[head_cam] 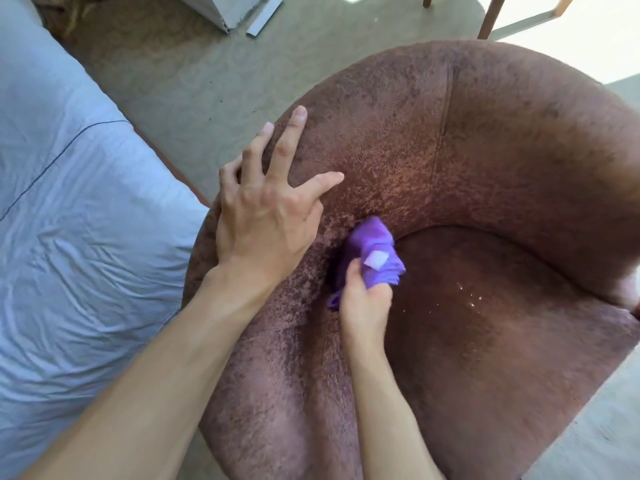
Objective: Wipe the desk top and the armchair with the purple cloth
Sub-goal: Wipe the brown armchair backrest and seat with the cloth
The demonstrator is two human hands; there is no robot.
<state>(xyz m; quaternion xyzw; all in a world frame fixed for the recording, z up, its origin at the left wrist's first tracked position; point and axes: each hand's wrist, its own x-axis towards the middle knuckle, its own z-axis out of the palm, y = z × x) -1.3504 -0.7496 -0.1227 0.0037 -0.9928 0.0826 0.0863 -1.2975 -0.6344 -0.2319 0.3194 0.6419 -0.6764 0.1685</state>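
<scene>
The purple cloth (372, 244) is held bunched in the curled fingers of the right hand (363, 303), projecting ahead of the knuckles into the seat-and-back crease of the armchair (502, 150). The left hand (266, 220) is laid spread on the rim, just left of the cloth.

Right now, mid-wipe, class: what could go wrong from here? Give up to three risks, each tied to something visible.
1. The purple cloth is bunched in the right hand, so little fabric meets the armchair; patches may be missed.
2. The pale specks on the seat could be pushed into the crease rather than lifted.
3. The left hand rests spread on the chair's arm and may leave that spot unwiped.
</scene>
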